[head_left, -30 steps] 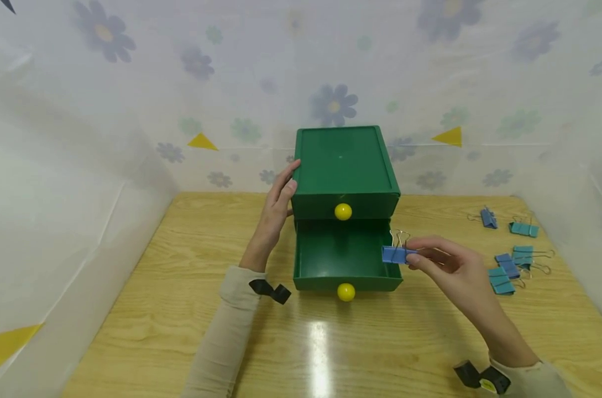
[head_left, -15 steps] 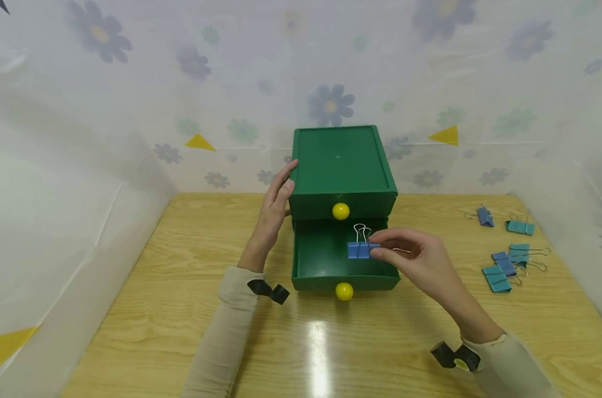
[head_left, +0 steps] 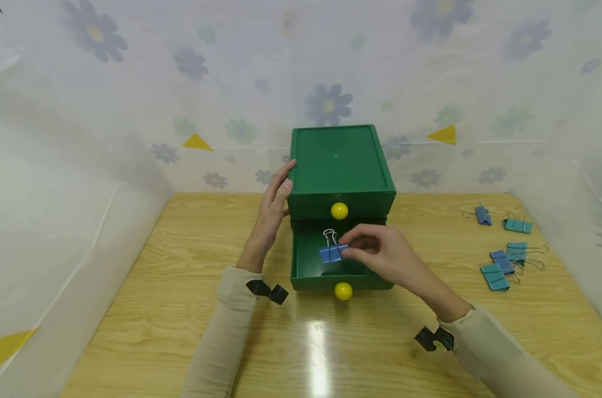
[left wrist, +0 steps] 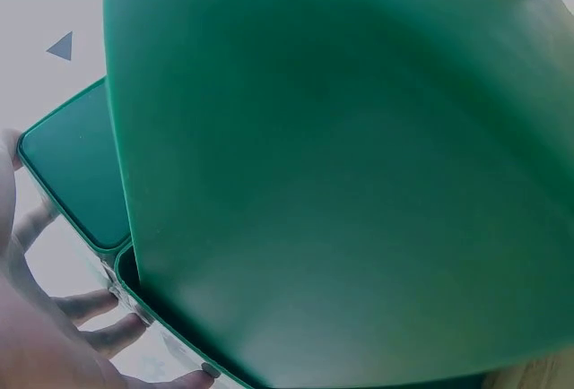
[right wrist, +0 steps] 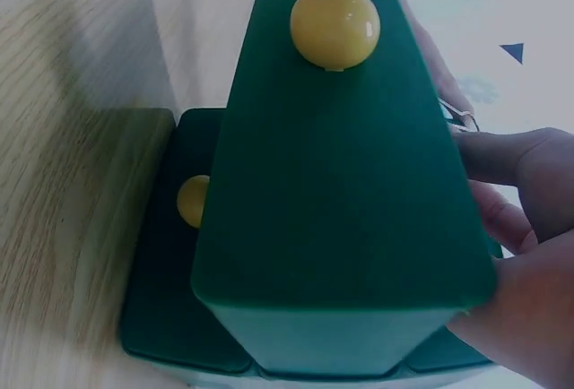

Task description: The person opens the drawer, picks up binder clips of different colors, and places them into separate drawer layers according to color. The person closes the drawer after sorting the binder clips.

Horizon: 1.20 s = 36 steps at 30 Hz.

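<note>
1. Walled in by flower-printed sheeting (head_left: 251, 72) behind the green drawer cabinet (head_left: 335, 160), with yellow triangles (head_left: 197, 142) showing on it to the cabinet's left and right; floored by a wood-grain tabletop (head_left: 181, 249), streaked with a bright reflection in front of the cabinet.

2. Closed at the cabinet's upper drawer (head_left: 308, 206), drawn forward at the pulled-out drawer (head_left: 310, 283) beneath, both with a round yellow knob (head_left: 339, 210). Visible from the right wrist: another yellow knob (right wrist: 191, 201), partly hidden by the pulled-out drawer.

3. Pinching a blue binder clip (head_left: 332, 254) by one end with thumb and forefinger of the right hand (head_left: 380, 251), tips nearly together. Held over the cabinet's pulled-out drawer, wire handles upward, body slightly tilted — impossible to tell about contact with the drawer floor.

4. Resting the left hand (head_left: 271, 207) against the cabinet's left side, fingers spread and mostly straight, touching the wall without curling round anything.

5. Lying well apart from the cabinet, to its right: a blue clip (head_left: 483, 215) and a teal clip (head_left: 517, 225) farther back, then three nearer clips (head_left: 495, 277) bunched together, two teal and one blue.

6. Dressed in beige sleeves (head_left: 223, 331), with black wrist devices (head_left: 444, 338), in front of the cabinet.
</note>
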Motion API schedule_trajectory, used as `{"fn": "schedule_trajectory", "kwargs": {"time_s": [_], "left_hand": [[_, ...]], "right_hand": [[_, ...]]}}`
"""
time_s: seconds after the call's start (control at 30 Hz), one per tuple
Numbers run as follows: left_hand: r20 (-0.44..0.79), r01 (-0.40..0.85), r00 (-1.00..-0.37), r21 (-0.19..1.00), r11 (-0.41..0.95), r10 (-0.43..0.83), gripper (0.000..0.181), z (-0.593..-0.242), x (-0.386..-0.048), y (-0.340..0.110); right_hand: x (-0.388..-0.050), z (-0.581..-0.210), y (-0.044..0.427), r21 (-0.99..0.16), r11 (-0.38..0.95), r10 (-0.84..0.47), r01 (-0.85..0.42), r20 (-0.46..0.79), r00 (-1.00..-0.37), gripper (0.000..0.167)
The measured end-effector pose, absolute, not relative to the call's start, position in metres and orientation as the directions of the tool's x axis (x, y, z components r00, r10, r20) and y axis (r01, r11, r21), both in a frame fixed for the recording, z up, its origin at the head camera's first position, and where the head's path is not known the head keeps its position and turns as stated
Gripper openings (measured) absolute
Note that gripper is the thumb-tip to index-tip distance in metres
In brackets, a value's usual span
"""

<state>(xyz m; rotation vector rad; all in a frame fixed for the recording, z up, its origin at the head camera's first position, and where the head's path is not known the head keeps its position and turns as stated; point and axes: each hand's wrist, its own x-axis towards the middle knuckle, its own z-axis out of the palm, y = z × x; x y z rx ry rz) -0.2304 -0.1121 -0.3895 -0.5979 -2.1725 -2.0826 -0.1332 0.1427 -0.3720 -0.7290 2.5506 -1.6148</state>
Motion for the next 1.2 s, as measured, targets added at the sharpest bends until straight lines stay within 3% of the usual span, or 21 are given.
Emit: {"fn": "schedule_trajectory", "kwargs": {"time_s": [0.33, 0.87, 1.2], "left_hand": [[0.334, 0.337, -0.912, 0.941, -0.031, 0.236, 0.050, -0.389, -0.231, -0.116], [0.326, 0.326, -0.914, 0.945, -0.039, 0.244, 0.050, -0.393, -0.231, -0.116], [0.322, 0.327, -0.913, 0.945, -0.020, 0.249, 0.054, -0.366, -0.212, -0.112]], "right_hand": [[-0.146, -0.373, 0.122, -0.831, 0.398, -0.476, -0.388, 0.174, -0.862, 0.007], [-0.168, -0.384, 0.101, -0.782, 0.496, -0.610, -0.377, -0.006, -0.792, 0.005], [-0.168, -0.386, 0.096, -0.737, 0.546, -0.618, -0.398, -0.034, -0.785, 0.003]]}}
